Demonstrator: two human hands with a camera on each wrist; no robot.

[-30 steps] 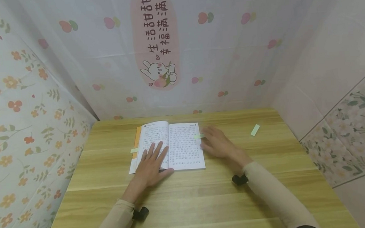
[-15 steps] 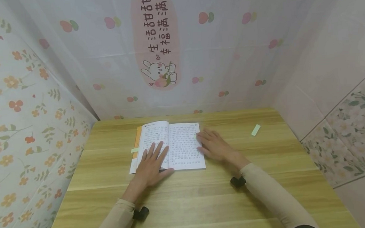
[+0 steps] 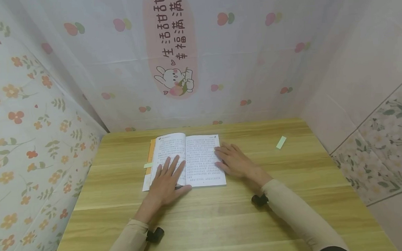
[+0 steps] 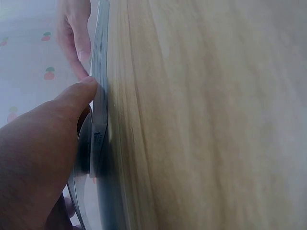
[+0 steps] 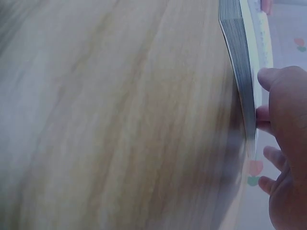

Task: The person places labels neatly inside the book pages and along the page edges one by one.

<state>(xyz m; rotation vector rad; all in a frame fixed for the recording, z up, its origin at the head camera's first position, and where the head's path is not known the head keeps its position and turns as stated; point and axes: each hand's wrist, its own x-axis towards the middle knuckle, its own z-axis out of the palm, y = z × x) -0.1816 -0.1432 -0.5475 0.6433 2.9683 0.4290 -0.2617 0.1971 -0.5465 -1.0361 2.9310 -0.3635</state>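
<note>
Book [image 3: 197, 160] is lying open, left hand [image 3: 164, 183] touching at seven o'clock, right hand [image 3: 237, 160] at three (both uncurled, gripping nothing).

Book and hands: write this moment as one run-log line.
book: open on table; left hand: on left page; right hand: at outer edge of right page; loose green strip: right of book

The table [image 3: 207, 221] is yellow-brown woodgrain, the pages [image 3: 201, 156] white and dark-printed, the slip [image 3: 281, 142] toward the table's far right corner pale green.
</note>
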